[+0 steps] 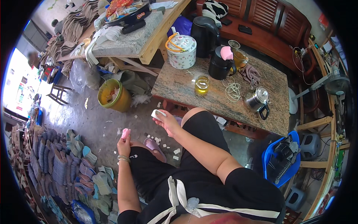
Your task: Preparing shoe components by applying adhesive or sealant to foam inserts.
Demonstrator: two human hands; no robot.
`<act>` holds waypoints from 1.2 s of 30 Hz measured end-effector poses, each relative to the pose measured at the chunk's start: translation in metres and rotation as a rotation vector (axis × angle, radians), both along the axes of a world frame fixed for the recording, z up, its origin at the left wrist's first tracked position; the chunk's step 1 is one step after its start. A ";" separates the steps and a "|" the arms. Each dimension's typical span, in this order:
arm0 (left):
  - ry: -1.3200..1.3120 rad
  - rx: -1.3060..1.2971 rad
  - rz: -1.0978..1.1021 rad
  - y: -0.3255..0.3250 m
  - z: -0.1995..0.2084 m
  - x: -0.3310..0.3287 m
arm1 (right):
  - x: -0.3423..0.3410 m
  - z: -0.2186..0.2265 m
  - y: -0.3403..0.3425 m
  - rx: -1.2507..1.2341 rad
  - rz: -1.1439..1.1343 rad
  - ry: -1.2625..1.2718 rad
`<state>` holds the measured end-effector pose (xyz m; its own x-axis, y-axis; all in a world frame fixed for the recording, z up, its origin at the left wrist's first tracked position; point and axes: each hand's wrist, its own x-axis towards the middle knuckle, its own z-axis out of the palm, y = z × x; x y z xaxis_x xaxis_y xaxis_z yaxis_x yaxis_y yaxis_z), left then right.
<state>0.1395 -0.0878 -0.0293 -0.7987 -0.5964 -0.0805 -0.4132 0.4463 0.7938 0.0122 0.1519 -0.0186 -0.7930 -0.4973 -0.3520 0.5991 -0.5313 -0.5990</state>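
Note:
My left hand (pixel 123 145) is closed around a small pink, crumpled-looking object (pixel 126 133), whose kind I cannot make out. Between the fingers of my right hand (pixel 169 125) is a small white object with rounded edges (pixel 154 114); a grey patch shows on it. Both hands are held apart above my lap, the right one farther forward, near the stone-topped table (pixel 171 84). Small white square pieces (pixel 176 151) lie scattered on the floor below, around a foot in a pink slipper (pixel 158 148).
The table bears a floral pot (pixel 181 54), a black jug (pixel 220 67), a glass of yellow liquid (pixel 202 85), coiled string (pixel 232 92) and a steel teapot (pixel 257 99). A yellow bin (pixel 113 96) stands left. Sock piles (pixel 61 164) fill the lower left; a blue basket (pixel 280 158) sits right.

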 end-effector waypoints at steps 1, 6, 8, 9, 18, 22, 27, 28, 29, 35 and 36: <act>-0.005 0.004 -0.001 0.000 0.000 0.000 | 0.000 -0.001 0.001 -0.022 0.021 -0.015; -0.053 -0.023 -0.015 -0.002 0.001 0.002 | 0.003 0.009 0.003 0.219 0.007 0.022; -0.059 -0.048 -0.012 -0.002 0.002 0.005 | 0.003 0.011 0.004 0.285 -0.008 0.029; -0.061 -0.075 -0.015 0.001 0.006 0.004 | 0.002 0.010 0.005 0.277 -0.024 0.039; -0.138 -0.130 -0.020 0.005 0.007 0.004 | 0.002 0.001 0.002 0.194 -0.039 0.070; -0.144 -0.154 -0.021 0.005 0.009 0.005 | 0.003 -0.001 0.001 0.138 -0.067 0.094; -0.129 -0.154 -0.036 0.006 0.012 0.002 | 0.002 0.001 0.002 0.147 -0.053 0.113; -0.130 -0.153 -0.035 0.007 0.013 0.002 | 0.002 0.001 0.002 0.148 -0.054 0.133; -0.143 -0.155 -0.029 0.009 0.014 0.002 | 0.002 0.000 0.003 0.149 -0.053 0.133; -0.160 -0.169 -0.034 0.004 0.008 0.003 | 0.002 -0.001 0.004 0.135 -0.032 0.099; -0.160 -0.178 -0.037 0.005 0.008 0.002 | 0.003 -0.001 0.005 0.145 -0.025 0.098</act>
<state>0.1419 -0.0833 -0.0217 -0.8056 -0.5833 -0.1040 -0.5085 0.5906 0.6266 0.0150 0.1565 -0.0192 -0.8385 -0.4267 -0.3389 0.5217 -0.4494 -0.7251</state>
